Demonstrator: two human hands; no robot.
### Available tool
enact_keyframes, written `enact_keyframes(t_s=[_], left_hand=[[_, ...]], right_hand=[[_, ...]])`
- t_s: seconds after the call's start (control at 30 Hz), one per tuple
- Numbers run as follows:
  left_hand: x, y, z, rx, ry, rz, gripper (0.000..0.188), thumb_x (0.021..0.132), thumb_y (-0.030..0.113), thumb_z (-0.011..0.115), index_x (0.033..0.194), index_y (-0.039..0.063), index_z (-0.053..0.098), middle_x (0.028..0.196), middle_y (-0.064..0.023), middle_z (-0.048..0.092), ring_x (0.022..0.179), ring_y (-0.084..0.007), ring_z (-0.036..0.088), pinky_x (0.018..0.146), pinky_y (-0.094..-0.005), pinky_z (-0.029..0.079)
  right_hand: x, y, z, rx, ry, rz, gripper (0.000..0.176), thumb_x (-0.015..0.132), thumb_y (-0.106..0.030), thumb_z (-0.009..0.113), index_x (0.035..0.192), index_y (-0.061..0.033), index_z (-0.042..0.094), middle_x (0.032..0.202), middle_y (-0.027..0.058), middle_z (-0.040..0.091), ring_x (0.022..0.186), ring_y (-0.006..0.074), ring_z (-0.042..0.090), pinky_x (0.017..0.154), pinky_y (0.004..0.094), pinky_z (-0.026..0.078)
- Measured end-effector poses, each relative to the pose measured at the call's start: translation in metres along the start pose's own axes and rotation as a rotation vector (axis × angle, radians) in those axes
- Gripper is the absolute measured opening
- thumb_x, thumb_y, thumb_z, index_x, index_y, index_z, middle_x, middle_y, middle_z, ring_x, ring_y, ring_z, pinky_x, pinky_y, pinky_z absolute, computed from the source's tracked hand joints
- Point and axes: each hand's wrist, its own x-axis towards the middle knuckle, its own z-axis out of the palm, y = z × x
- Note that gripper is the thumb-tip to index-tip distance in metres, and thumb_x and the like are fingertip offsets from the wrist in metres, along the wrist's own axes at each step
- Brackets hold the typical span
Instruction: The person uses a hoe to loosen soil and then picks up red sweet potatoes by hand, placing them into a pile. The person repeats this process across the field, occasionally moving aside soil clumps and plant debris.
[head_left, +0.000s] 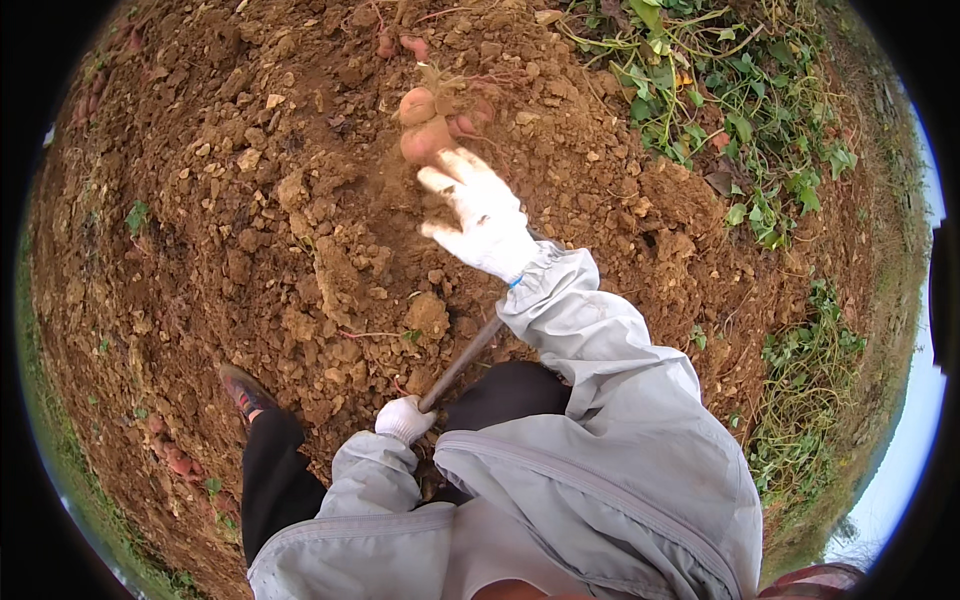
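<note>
My right hand (476, 214), in a white work glove, reaches forward with its fingers spread and holds nothing. Just beyond its fingertips lies a cluster of pinkish sweet potatoes (424, 140) on the soil, with dry stems and thin roots at its top. Whether the fingertips touch the lowest tuber, I cannot tell. Near my knees, my left hand (406, 418), also gloved in white, is closed around the end of a long tool handle (469, 358). That handle runs up and to the right beneath my right forearm; the tool's head is hidden.
Cloddy brown soil surrounds me. Green sweet potato vines (739, 112) are heaped at the upper right, with more vines (810, 397) at the right. Other tubers lie at the top (414, 48) and lower left (178, 459). My left shoe (246, 391) rests on the soil.
</note>
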Motion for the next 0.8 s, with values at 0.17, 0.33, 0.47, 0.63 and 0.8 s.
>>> enact_keyframes(t_s=[0.17,0.33,0.47,0.63,0.8], left_hand=[[0.003,-0.005,-0.001,-0.025,-0.049,0.034,0.044,0.080,0.049,0.063,0.101,0.010,0.072,0.095,-0.0161,0.072,0.092,-0.0337,0.070,0.083,-0.0439,0.055],[0.008,-0.009,0.003,-0.005,-0.022,0.062,0.046,0.079,0.049,0.067,0.100,0.008,0.072,0.092,-0.0166,0.072,0.091,-0.0340,0.069,0.081,-0.0445,0.055],[0.007,-0.009,-0.002,-0.017,-0.082,0.064,0.047,0.081,0.049,0.063,0.106,0.010,0.072,0.097,-0.0153,0.073,0.096,-0.0331,0.069,0.084,-0.0441,0.055],[0.007,-0.015,-0.006,-0.080,-0.131,0.110,0.045,0.082,0.045,0.061,0.109,0.011,0.072,0.099,-0.0149,0.073,0.095,-0.0328,0.070,0.084,-0.0430,0.055],[0.006,-0.022,-0.005,-0.111,-0.071,0.194,0.046,0.080,0.046,0.061,0.104,0.008,0.073,0.095,-0.0163,0.072,0.092,-0.0337,0.070,0.082,-0.0435,0.055]], right_hand=[[0.083,0.059,-0.033,0.000,0.129,0.443,0.094,0.070,-0.042,0.083,0.144,0.0011,0.043,0.146,0.0222,0.046,0.138,0.0315,0.042,0.112,0.0386,0.039],[0.155,0.049,0.025,-0.053,-0.107,0.215,0.107,0.070,-0.051,0.080,0.152,-0.0025,0.030,0.151,0.0181,0.041,0.143,0.0385,0.032,0.120,0.0427,0.023],[0.182,0.030,0.072,-0.231,-0.439,0.417,0.091,0.081,-0.059,0.064,0.154,-0.0134,0.031,0.127,0.0109,0.064,0.129,0.0247,0.053,0.119,0.0487,0.015],[0.087,0.000,0.087,0.309,-0.203,-0.019,0.028,0.088,-0.036,0.064,0.104,-0.0140,0.070,0.106,0.0051,0.071,0.105,0.0250,0.065,0.109,0.0484,0.032],[0.021,-0.021,0.069,0.552,-0.278,0.117,0.020,0.076,-0.002,0.070,0.093,-0.0125,0.070,0.096,0.0040,0.071,0.104,0.0232,0.065,0.100,0.0422,0.043]])
